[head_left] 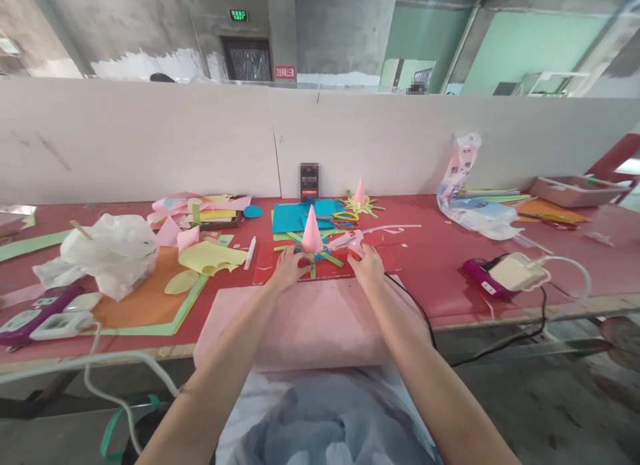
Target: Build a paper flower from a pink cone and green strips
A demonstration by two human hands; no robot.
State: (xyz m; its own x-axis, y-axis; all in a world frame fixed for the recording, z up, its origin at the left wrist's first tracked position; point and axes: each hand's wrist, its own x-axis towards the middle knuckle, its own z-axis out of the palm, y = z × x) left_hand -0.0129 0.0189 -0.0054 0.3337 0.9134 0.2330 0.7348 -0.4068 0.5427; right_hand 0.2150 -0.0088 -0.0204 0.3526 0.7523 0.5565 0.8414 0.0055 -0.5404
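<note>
A pink paper cone [312, 233] stands upright on a base of green and blue paper strips [327, 256], spread out like rays. My left hand [291, 267] is at the near left of the cone, its fingers curled at the strips; whether they pinch one is hard to see. In my right hand [368, 267] is a pink hot glue gun [349, 242], its nozzle pointing left toward the cone. Behind these, scissors [345, 218] with yellow and red handles rest on blue paper [287, 219]. A second pink cone [360, 191] stands on yellow-green strips farther back.
Paper scraps [215, 257] and a crumpled white plastic bag [113, 251] cover the left side. A purple power strip [487, 280] with a white plug lies at right, near a plastic package [473, 205] and a bin [575, 190]. A black cable [417, 303] runs off the near edge. A white partition [200, 141] stands behind.
</note>
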